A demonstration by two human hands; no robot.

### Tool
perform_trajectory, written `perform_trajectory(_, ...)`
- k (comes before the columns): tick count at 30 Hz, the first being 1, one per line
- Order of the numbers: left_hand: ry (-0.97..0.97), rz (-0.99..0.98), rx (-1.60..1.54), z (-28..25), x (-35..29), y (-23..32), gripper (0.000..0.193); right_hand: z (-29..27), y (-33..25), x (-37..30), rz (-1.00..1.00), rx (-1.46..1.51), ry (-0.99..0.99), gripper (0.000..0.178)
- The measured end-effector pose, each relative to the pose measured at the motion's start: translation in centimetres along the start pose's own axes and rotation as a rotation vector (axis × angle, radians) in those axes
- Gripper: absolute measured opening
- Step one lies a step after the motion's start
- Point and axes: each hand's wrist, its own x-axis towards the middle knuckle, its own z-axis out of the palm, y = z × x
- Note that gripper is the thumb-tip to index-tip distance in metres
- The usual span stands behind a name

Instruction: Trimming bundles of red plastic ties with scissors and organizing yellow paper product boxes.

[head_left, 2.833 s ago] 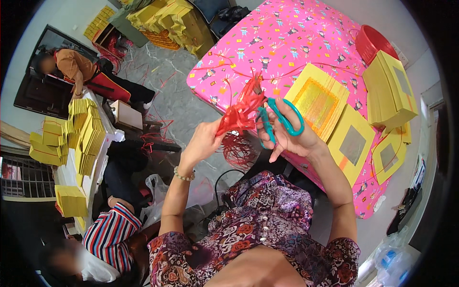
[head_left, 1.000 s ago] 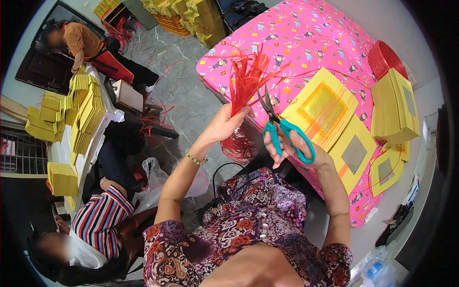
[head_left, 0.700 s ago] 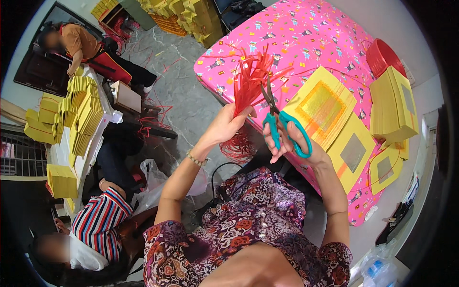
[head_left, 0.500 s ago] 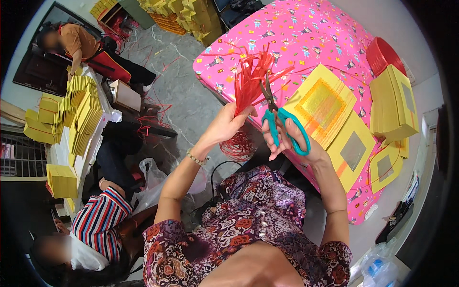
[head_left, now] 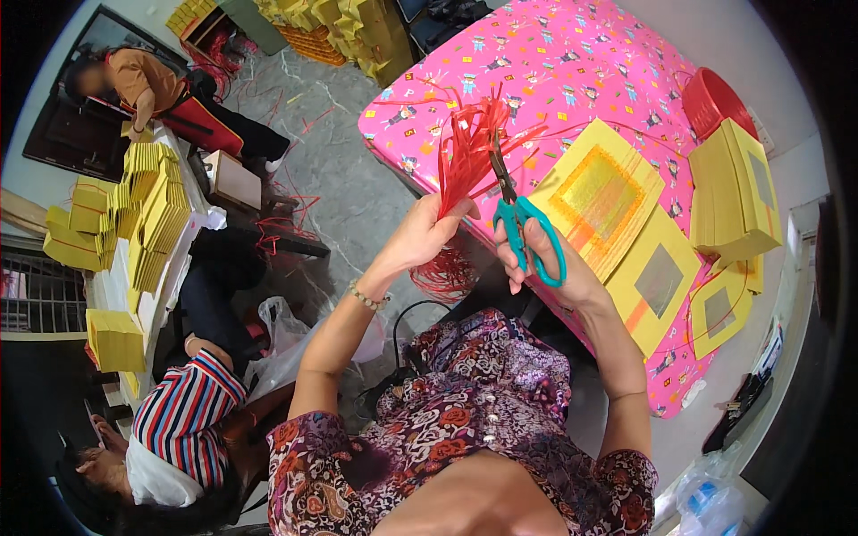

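Observation:
Gathered in my left hand (head_left: 435, 230) is a bundle of red plastic strips (head_left: 466, 161), gripped around its middle. The loose ends fan out above my fist, and the lower part (head_left: 444, 275) hangs below it. My right hand (head_left: 559, 259) has its thumb and fingers in the teal handles of a pair of scissors (head_left: 528, 234). Their dark blades point up and lie nearly together against the right side of the strips. Whether any strip is between the blades I cannot make out. Just right of the scissors lies a stack of yellow paper sheets (head_left: 597, 198).
A pink patterned cloth (head_left: 554, 62) covers the table ahead, with more yellow stacks (head_left: 735, 192) and a red bucket (head_left: 718, 103) at right. To the left, two people work at a table of yellow bundles (head_left: 161, 214). Red scraps (head_left: 295, 214) litter that side.
The scissors have closed: their handles and blades have come together beside the strips. My left hand keeps its place with the bundle.

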Motion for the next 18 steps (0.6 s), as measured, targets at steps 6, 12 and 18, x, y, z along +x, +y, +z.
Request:
perform_trajectory(6,-0.034,-0.069,-0.064,-0.33,-0.09,0.41,0.033,-0.29,-0.19,0.04,-0.008,0.001,-0.001,0.049)
perform_trajectory(12,-0.031,-0.101,-0.068,-0.38,-0.23,0.23,0.032,-0.31,-0.20,-0.25,0.020,0.023,-0.041,0.057)
perform_trajectory(18,-0.030,-0.041,-0.014,-0.26,-0.17,0.50,0.030,-0.15,-0.64,-0.06,0.039,0.020,-0.009,0.057)
